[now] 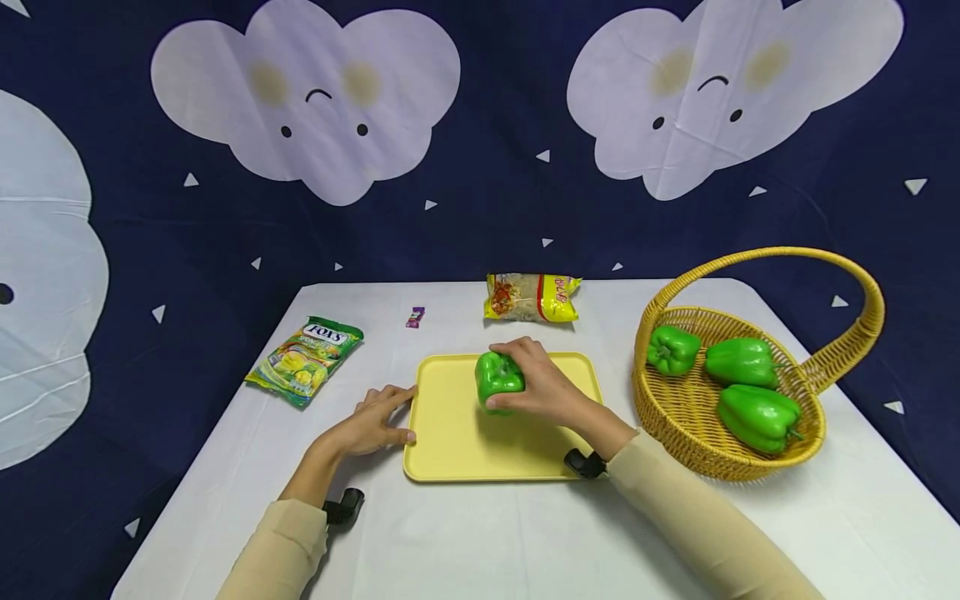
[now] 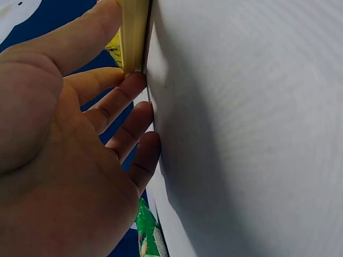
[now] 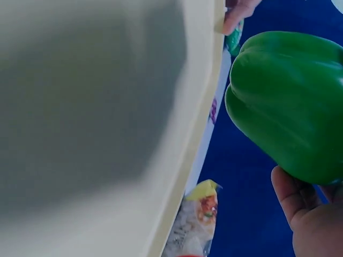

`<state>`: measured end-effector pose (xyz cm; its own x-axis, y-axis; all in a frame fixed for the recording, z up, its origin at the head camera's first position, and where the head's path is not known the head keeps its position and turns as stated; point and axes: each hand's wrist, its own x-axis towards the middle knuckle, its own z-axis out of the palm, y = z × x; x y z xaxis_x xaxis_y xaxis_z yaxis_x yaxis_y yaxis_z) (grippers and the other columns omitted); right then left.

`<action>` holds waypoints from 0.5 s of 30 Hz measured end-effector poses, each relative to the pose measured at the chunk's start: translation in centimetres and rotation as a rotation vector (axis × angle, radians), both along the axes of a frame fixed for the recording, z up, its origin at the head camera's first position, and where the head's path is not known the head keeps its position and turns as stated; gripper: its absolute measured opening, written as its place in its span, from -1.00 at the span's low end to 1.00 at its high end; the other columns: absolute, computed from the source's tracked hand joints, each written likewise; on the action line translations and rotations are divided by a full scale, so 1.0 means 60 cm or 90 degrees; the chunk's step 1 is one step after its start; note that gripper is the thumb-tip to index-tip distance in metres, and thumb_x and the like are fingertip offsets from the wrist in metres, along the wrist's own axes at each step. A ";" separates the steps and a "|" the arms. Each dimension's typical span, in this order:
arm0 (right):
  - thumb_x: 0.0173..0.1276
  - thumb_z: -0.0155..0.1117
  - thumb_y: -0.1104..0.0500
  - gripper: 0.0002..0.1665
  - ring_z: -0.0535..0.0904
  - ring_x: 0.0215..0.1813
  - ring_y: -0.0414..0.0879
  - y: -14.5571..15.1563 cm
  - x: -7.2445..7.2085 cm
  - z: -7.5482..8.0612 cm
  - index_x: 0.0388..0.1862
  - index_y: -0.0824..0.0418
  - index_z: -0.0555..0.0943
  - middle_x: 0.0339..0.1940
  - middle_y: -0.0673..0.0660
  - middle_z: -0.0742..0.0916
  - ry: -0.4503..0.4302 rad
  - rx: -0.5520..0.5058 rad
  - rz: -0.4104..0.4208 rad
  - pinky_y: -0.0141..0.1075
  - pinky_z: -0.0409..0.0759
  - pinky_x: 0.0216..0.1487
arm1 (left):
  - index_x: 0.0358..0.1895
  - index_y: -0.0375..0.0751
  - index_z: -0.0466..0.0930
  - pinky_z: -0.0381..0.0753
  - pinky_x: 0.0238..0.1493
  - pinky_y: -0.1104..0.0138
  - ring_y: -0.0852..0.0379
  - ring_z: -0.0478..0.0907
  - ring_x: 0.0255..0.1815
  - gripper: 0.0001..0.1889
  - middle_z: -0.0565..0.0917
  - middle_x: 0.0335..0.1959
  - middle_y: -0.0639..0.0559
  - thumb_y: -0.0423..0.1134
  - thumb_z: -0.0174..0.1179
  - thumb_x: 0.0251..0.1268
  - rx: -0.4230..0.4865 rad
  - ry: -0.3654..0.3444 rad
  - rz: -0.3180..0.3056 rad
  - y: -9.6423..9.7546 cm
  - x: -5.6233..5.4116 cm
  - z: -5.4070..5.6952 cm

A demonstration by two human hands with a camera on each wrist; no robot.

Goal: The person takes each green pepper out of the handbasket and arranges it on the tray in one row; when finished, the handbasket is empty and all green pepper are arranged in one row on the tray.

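My right hand (image 1: 551,387) grips a green bell pepper (image 1: 498,382) over the yellow tray (image 1: 442,442). In the right wrist view the pepper (image 3: 292,107) hangs clear of the tray (image 3: 80,134), with fingertips (image 3: 286,187) at its side. My left hand (image 1: 371,423) lies at the tray's left edge, thumb and fingertips touching the rim. The left wrist view shows its fingers (image 2: 128,128) loosely extended, beside the tray's corner (image 2: 134,37) and against the white tablecloth.
A wicker basket (image 1: 652,417) with a tall handle holds several green peppers (image 1: 759,417) at the right. Behind the tray lie a yellow noodle packet (image 1: 532,298) and a small purple candy (image 1: 415,317). A green FOX'S candy bag (image 1: 306,360) lies at the left.
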<state>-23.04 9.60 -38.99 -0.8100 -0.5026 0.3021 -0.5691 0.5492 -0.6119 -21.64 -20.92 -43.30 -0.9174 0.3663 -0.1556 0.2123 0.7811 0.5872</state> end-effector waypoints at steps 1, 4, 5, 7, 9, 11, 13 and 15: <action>-0.01 0.51 -0.07 -0.08 0.36 0.03 -0.02 -0.004 -0.001 -0.001 0.32 0.14 0.37 0.11 0.18 0.45 -0.001 0.004 -0.001 -0.21 0.45 -0.03 | 0.45 -0.09 0.15 0.17 0.29 -0.17 -0.10 0.19 0.25 -0.15 0.34 0.32 -0.12 -0.06 0.34 0.08 -0.001 0.000 0.000 0.000 0.000 0.000; -0.01 0.50 -0.10 -0.07 0.36 0.02 -0.03 -0.017 -0.004 -0.004 0.32 0.13 0.36 0.10 0.17 0.46 -0.007 0.016 -0.005 -0.23 0.45 -0.05 | 0.45 -0.10 0.15 0.16 0.29 -0.16 -0.10 0.19 0.25 -0.16 0.34 0.32 -0.12 -0.06 0.34 0.08 -0.003 0.001 0.000 0.000 0.000 0.001; 0.00 0.49 -0.11 -0.07 0.36 0.02 -0.04 -0.021 -0.005 -0.006 0.33 0.13 0.35 0.10 0.16 0.45 -0.009 0.020 -0.007 -0.24 0.45 -0.05 | 0.45 -0.10 0.15 0.16 0.29 -0.16 -0.10 0.20 0.24 -0.16 0.34 0.32 -0.12 -0.06 0.33 0.08 -0.003 0.002 -0.001 0.000 0.000 0.001; -0.01 0.49 -0.13 -0.06 0.35 0.01 -0.05 -0.030 -0.007 -0.008 0.33 0.13 0.35 0.09 0.16 0.46 -0.014 0.026 -0.010 -0.25 0.45 -0.06 | 0.45 -0.11 0.15 0.16 0.29 -0.16 -0.10 0.20 0.24 -0.16 0.34 0.32 -0.13 -0.06 0.33 0.09 -0.003 0.003 -0.003 0.000 0.000 0.002; -0.02 0.49 -0.15 -0.05 0.34 0.01 -0.05 -0.038 -0.009 -0.011 0.33 0.12 0.35 0.09 0.14 0.46 -0.017 0.034 -0.013 -0.26 0.44 -0.07 | 0.45 -0.11 0.15 0.16 0.29 -0.16 -0.10 0.20 0.23 -0.16 0.34 0.32 -0.13 -0.07 0.33 0.09 -0.003 0.004 -0.004 0.000 0.000 0.002; -0.03 0.50 -0.15 -0.05 0.33 0.01 -0.06 -0.045 -0.010 -0.014 0.33 0.11 0.35 0.08 0.13 0.47 -0.020 0.044 -0.015 -0.27 0.43 -0.08 | 0.45 -0.12 0.15 0.17 0.29 -0.15 -0.10 0.20 0.23 -0.16 0.34 0.32 -0.13 -0.06 0.33 0.09 -0.004 0.006 -0.006 0.000 0.000 0.001; -0.03 0.50 -0.16 -0.05 0.32 0.01 -0.07 -0.053 -0.012 -0.018 0.33 0.09 0.35 0.07 0.12 0.47 -0.018 0.056 -0.015 -0.27 0.42 -0.08 | 0.44 -0.11 0.15 0.18 0.28 -0.14 -0.10 0.21 0.23 -0.16 0.35 0.32 -0.12 -0.06 0.33 0.09 -0.006 0.006 -0.005 0.000 0.000 0.001; -0.03 0.49 -0.16 -0.04 0.31 0.01 -0.08 -0.060 -0.013 -0.022 0.33 0.08 0.35 0.06 0.10 0.46 -0.019 0.068 -0.012 -0.28 0.41 -0.08 | 0.44 -0.11 0.16 0.19 0.28 -0.14 -0.09 0.21 0.24 -0.16 0.34 0.32 -0.12 -0.05 0.33 0.08 -0.009 0.005 -0.003 -0.001 -0.001 0.000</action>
